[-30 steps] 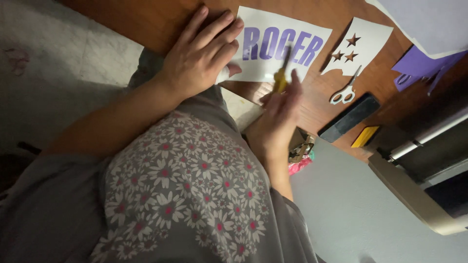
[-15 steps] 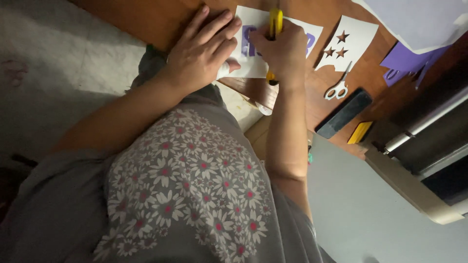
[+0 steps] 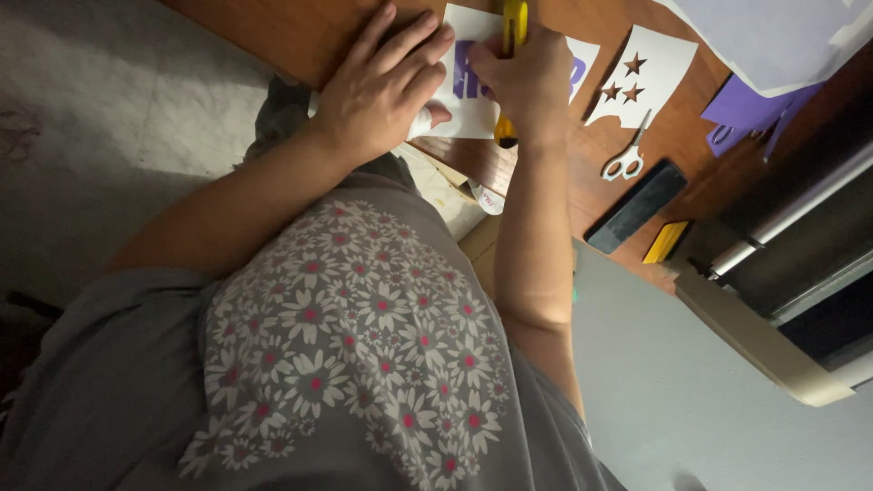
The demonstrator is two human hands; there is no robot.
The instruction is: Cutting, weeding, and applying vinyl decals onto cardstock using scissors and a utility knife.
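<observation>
A white paper sheet with purple cut-out letters (image 3: 462, 102) lies on the wooden table (image 3: 300, 32). My left hand (image 3: 382, 86) lies flat on the sheet's left part, fingers spread, pressing it down. My right hand (image 3: 523, 77) is closed around a yellow craft knife (image 3: 514, 23), held over the middle of the sheet and covering most of the letters. The knife's yellow end shows above and below my fist.
A white sheet with three star cut-outs (image 3: 641, 77) lies to the right, with white-handled scissors (image 3: 626, 159) beside it. A black bar (image 3: 635, 207), a yellow tool (image 3: 666, 241), purple paper (image 3: 746, 105) and a large white sheet (image 3: 773, 36) lie further right. Grey flowered fabric (image 3: 355, 345) fills the foreground.
My right hand has moved up from the table edge onto the lettered sheet with the yellow knife, now covering the letters. My left hand has stayed pressing the sheet.
</observation>
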